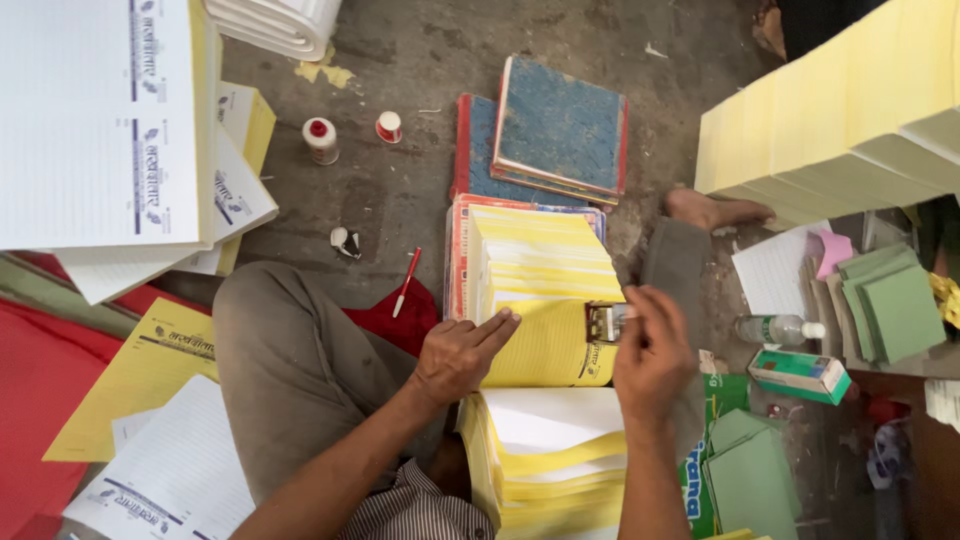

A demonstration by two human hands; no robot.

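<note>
My left hand (461,352) rests flat on the left edge of a yellow lined sheet (545,345) that tops a stack of yellow and white sheets (540,265) on a board. My right hand (652,350) pinches a metal clip (604,322) at the sheet's right edge. Nearer to me lies another pile of white and yellow sheets (550,455). My bent knee in grey trousers (290,360) is at the left.
Blue hardcover books (560,125) lie beyond the stack. A red pen (406,282), two small bottles (321,140), a tall yellow paper stack (830,130), green card pieces (895,305), a plastic bottle (780,328) and a small box (800,373) surround me. Printed white pads (100,120) sit at the left.
</note>
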